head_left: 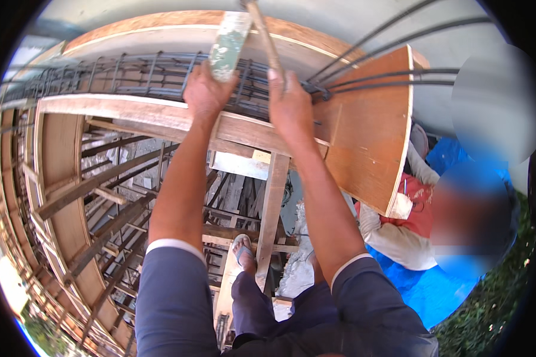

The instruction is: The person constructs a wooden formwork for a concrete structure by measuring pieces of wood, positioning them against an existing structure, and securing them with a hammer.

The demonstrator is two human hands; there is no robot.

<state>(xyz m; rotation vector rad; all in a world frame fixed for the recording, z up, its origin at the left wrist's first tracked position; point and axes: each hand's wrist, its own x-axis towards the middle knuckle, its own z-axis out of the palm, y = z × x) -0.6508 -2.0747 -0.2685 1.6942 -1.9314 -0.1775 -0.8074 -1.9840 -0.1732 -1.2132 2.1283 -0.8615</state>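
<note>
My left hand (207, 94) is closed round the lower end of a short wooden board (229, 44) with flaking green and white paint, held tilted over the far plank. In my right hand (290, 110) is a hammer (265, 38), gripped by its wooden handle; only a bit of its dark head shows at the top edge. Beneath both hands runs a rebar cage (155, 74) of long bars and ties, lying in a wooden beam form. The near plank (125, 110) of that form passes under my wrists.
A brown plywood panel (363, 137) stands at the right, with bent rebars (411, 77) passing its top. Behind it a co-worker in a red shirt (417, 199) is close by, above a blue tarp (426, 291). My sandalled foot (244, 250) rests on a narrow plank; timber props (119, 220) cross below.
</note>
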